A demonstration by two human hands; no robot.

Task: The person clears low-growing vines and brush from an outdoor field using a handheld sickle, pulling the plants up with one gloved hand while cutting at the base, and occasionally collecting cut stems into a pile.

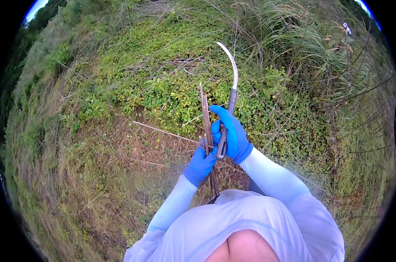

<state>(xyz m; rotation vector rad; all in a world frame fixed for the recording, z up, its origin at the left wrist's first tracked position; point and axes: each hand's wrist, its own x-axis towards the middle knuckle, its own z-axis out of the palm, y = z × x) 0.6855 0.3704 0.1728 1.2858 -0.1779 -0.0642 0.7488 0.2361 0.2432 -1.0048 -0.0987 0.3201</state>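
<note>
My left hand (199,165), in a blue knit-cuffed glove, grips a bundle of dry brown stalks (206,119). The bundle stands roughly lengthwise before my body, its upper ends broken and splintered. A thinner stalk (166,132) sticks out leftward from the same grip. Just right of it, my gloved right hand (234,136) is closed around the dark handle (232,101) of a curved-bladed hand tool, a saw or a sickle. Its pale blade (233,67) points away from me and bends left at the tip. The right fingertips are close beside the stalks; whether they touch is unclear.
Low leafy ground cover (171,95) spreads ahead, with loose dry stems (181,64) lying over it. Tall grass clumps (302,49) rise at the far right. Thin bare twigs (368,90) arch in from the right edge. Dry cut-looking grass (119,160) covers the slope at left.
</note>
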